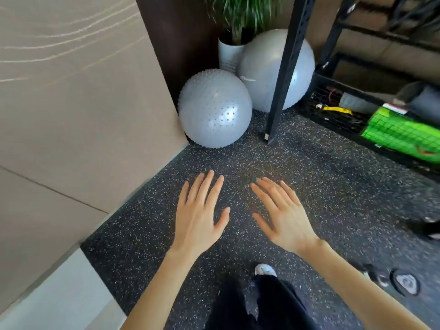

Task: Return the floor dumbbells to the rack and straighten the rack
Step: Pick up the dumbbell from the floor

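My left hand (200, 210) and my right hand (283, 213) are held out side by side over the speckled rubber floor, palms down, fingers spread, holding nothing. A dark dumbbell (402, 283) lies on the floor at the lower right, blurred, its round end facing up. Another dark object (426, 227), maybe a dumbbell, lies at the right edge. A black metal rack (283, 67) stands at the upper right, its upright post reaching the floor ahead of my hands. No dumbbells on the rack are visible.
A spiky grey exercise ball (215, 108) and a smooth grey one (264, 67) sit in the corner by a potted plant (232, 51). A beige wall (71, 103) runs along the left. The rack's low shelf holds a green item (402, 134). My shoe (265, 269) shows below.
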Demonstrator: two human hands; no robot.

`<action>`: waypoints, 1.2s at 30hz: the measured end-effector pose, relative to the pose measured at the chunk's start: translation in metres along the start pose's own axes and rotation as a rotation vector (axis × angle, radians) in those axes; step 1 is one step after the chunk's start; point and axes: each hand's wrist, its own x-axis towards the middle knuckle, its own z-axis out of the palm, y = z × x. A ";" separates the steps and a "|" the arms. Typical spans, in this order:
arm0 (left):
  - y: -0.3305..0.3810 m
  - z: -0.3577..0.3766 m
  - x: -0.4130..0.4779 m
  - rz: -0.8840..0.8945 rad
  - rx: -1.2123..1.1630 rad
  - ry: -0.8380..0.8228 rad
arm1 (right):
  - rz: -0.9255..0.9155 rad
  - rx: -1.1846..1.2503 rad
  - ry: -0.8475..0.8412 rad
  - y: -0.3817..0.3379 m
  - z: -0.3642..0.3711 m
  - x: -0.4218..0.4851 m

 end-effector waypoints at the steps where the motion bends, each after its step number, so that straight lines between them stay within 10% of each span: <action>1: -0.003 0.001 -0.001 0.029 -0.023 -0.021 | 0.027 -0.014 -0.003 -0.005 0.005 -0.007; 36: 0.158 0.098 -0.053 1.090 -0.109 -0.435 | 1.157 -0.108 0.075 -0.059 0.014 -0.315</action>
